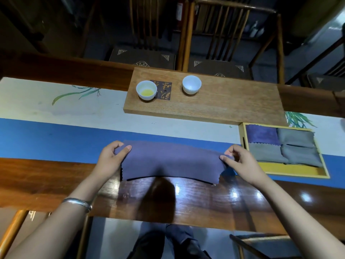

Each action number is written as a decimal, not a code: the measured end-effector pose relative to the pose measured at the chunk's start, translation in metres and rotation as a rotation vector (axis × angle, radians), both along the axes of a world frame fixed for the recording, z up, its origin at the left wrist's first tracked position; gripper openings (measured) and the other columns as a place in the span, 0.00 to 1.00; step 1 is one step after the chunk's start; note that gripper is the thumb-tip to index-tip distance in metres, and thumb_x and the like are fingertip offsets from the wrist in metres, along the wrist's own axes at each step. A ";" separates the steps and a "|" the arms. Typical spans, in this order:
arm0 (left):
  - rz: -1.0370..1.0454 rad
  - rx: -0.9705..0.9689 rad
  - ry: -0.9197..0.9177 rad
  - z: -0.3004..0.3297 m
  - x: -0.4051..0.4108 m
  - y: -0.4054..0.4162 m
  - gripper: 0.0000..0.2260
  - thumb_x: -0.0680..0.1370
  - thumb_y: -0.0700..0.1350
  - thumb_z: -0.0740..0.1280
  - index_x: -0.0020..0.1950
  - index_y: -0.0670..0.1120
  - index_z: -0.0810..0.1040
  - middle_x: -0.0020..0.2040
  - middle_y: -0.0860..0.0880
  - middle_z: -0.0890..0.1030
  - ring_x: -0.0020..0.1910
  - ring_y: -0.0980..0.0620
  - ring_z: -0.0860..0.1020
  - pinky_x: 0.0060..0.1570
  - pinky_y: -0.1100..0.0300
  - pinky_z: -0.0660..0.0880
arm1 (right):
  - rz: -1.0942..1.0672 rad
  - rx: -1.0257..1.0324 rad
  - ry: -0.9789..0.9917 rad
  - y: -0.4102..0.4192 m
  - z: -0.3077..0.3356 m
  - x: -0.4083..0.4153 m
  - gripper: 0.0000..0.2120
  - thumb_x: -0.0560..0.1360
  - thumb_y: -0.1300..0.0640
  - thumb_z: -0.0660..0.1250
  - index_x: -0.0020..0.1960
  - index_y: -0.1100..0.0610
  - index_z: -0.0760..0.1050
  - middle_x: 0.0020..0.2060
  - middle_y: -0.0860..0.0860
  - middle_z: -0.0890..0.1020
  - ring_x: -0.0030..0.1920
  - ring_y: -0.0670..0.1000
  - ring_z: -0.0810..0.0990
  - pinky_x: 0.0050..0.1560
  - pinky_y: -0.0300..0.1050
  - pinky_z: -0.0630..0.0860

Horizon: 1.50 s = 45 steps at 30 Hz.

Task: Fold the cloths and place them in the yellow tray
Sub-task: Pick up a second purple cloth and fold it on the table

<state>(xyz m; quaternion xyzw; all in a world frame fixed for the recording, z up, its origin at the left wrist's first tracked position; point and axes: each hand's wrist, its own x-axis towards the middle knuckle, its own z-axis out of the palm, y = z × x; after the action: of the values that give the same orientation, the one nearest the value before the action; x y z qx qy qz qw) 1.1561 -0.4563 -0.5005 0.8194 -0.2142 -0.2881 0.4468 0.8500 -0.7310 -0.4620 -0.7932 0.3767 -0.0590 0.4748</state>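
A purple cloth [170, 161] is stretched wide just above the table's near side, folded into a long band. My left hand [110, 161] pinches its left end and my right hand [240, 163] pinches its right end. The yellow tray [291, 170] lies to the right on the table runner. It holds a folded purple cloth [262, 135] at the back left and three folded grey cloths [296, 152] beside and in front of it.
A wooden board [224, 105] at the back carries two white cups, one with yellow liquid [146, 90] and one empty [191, 84]. Chairs [231, 43] stand beyond the table. The blue and white runner [56, 131] covers the table's middle.
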 end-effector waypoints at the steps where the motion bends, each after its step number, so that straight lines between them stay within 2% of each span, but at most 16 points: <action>1: -0.025 0.021 0.016 -0.004 0.000 0.001 0.13 0.79 0.48 0.67 0.37 0.42 0.71 0.33 0.49 0.72 0.30 0.55 0.70 0.35 0.59 0.67 | 0.004 0.008 0.035 0.000 -0.004 -0.002 0.07 0.75 0.56 0.70 0.40 0.53 0.72 0.32 0.50 0.76 0.34 0.47 0.72 0.37 0.41 0.68; 4: -0.118 0.125 0.011 -0.017 0.000 -0.006 0.13 0.78 0.46 0.67 0.37 0.42 0.71 0.32 0.48 0.70 0.32 0.50 0.69 0.36 0.56 0.66 | -0.014 -0.017 0.136 -0.005 -0.019 0.000 0.07 0.75 0.56 0.69 0.40 0.55 0.73 0.35 0.53 0.79 0.37 0.50 0.75 0.39 0.47 0.71; 6: -0.158 0.215 -0.044 -0.029 0.002 -0.018 0.12 0.78 0.45 0.68 0.38 0.41 0.71 0.33 0.46 0.72 0.34 0.47 0.71 0.38 0.54 0.67 | -0.025 -0.075 0.203 -0.010 -0.032 0.007 0.07 0.75 0.57 0.68 0.40 0.55 0.72 0.36 0.52 0.79 0.39 0.52 0.77 0.39 0.47 0.70; 10: -0.086 0.351 -0.173 -0.051 0.004 -0.037 0.06 0.77 0.42 0.68 0.48 0.40 0.76 0.40 0.44 0.79 0.42 0.45 0.75 0.41 0.58 0.66 | 0.015 -0.232 0.360 -0.017 -0.057 0.027 0.04 0.76 0.59 0.64 0.49 0.59 0.72 0.43 0.55 0.80 0.46 0.60 0.78 0.40 0.46 0.66; 13: 0.030 0.325 -0.190 -0.057 0.005 -0.043 0.04 0.76 0.42 0.69 0.48 0.43 0.77 0.41 0.49 0.79 0.42 0.50 0.74 0.41 0.61 0.64 | -0.004 -0.272 0.359 -0.017 -0.067 0.036 0.07 0.76 0.60 0.62 0.52 0.61 0.70 0.49 0.59 0.78 0.49 0.62 0.76 0.41 0.46 0.66; 18: 0.016 0.229 -0.159 -0.058 0.007 -0.044 0.02 0.76 0.42 0.69 0.44 0.44 0.78 0.40 0.48 0.80 0.41 0.49 0.77 0.44 0.57 0.71 | 0.025 -0.291 0.409 -0.017 -0.076 0.034 0.06 0.76 0.61 0.62 0.52 0.62 0.70 0.50 0.61 0.76 0.49 0.62 0.75 0.42 0.45 0.65; 20: 0.000 0.208 -0.151 -0.058 0.009 -0.044 0.03 0.77 0.43 0.68 0.46 0.44 0.78 0.40 0.47 0.81 0.41 0.49 0.77 0.43 0.58 0.70 | -0.027 -0.295 0.381 -0.017 -0.076 0.030 0.08 0.76 0.61 0.63 0.54 0.62 0.70 0.51 0.60 0.76 0.51 0.61 0.75 0.44 0.45 0.65; 24: -0.039 0.202 -0.195 -0.057 0.014 -0.045 0.03 0.78 0.46 0.66 0.47 0.48 0.76 0.36 0.49 0.80 0.35 0.52 0.77 0.34 0.59 0.68 | -0.021 -0.279 0.307 -0.019 -0.074 0.029 0.04 0.76 0.59 0.64 0.46 0.58 0.69 0.43 0.54 0.75 0.47 0.57 0.74 0.41 0.44 0.63; 27: -0.092 0.235 -0.218 -0.058 0.017 -0.048 0.03 0.78 0.46 0.65 0.46 0.49 0.74 0.34 0.52 0.79 0.35 0.56 0.75 0.32 0.62 0.66 | 0.031 -0.202 0.336 -0.020 -0.074 0.031 0.12 0.75 0.55 0.67 0.54 0.59 0.70 0.48 0.56 0.75 0.48 0.55 0.74 0.45 0.44 0.67; 29: -0.162 0.255 -0.221 -0.061 0.018 -0.049 0.03 0.78 0.46 0.65 0.46 0.48 0.74 0.35 0.52 0.79 0.35 0.56 0.75 0.33 0.64 0.66 | 0.039 -0.172 0.373 -0.020 -0.076 0.034 0.17 0.74 0.56 0.68 0.59 0.61 0.69 0.49 0.57 0.74 0.50 0.56 0.74 0.48 0.44 0.67; 34: -0.168 0.235 -0.239 -0.064 0.020 -0.052 0.02 0.78 0.45 0.66 0.46 0.48 0.75 0.38 0.50 0.79 0.37 0.57 0.74 0.34 0.65 0.67 | 0.006 -0.201 0.284 -0.014 -0.077 0.036 0.04 0.75 0.61 0.64 0.49 0.59 0.70 0.41 0.55 0.78 0.44 0.56 0.75 0.40 0.46 0.67; 38: -0.190 0.248 -0.265 -0.067 0.020 -0.050 0.03 0.79 0.45 0.65 0.47 0.47 0.74 0.39 0.52 0.79 0.39 0.53 0.75 0.36 0.61 0.67 | -0.015 -0.234 0.264 -0.012 -0.079 0.033 0.03 0.76 0.60 0.63 0.46 0.59 0.70 0.38 0.54 0.78 0.41 0.57 0.75 0.37 0.46 0.66; 41: -0.113 0.216 -0.275 -0.069 0.021 -0.048 0.03 0.79 0.46 0.65 0.47 0.47 0.74 0.40 0.52 0.79 0.40 0.52 0.75 0.39 0.59 0.68 | -0.081 -0.254 0.286 -0.016 -0.082 0.030 0.02 0.76 0.61 0.63 0.48 0.60 0.72 0.42 0.55 0.79 0.44 0.57 0.77 0.40 0.46 0.66; 45: -0.097 0.199 -0.278 -0.069 0.021 -0.052 0.03 0.78 0.47 0.65 0.45 0.50 0.74 0.38 0.55 0.78 0.38 0.55 0.75 0.36 0.62 0.67 | -0.124 -0.303 0.277 -0.020 -0.082 0.026 0.08 0.76 0.59 0.64 0.54 0.58 0.71 0.49 0.55 0.76 0.46 0.55 0.75 0.43 0.44 0.66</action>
<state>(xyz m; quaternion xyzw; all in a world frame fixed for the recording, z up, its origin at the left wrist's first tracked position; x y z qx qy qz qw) 1.1770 -0.5083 -0.5699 0.8802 -0.2839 -0.2131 0.3152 0.8761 -0.7509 -0.5442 -0.8312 0.4733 -0.0346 0.2896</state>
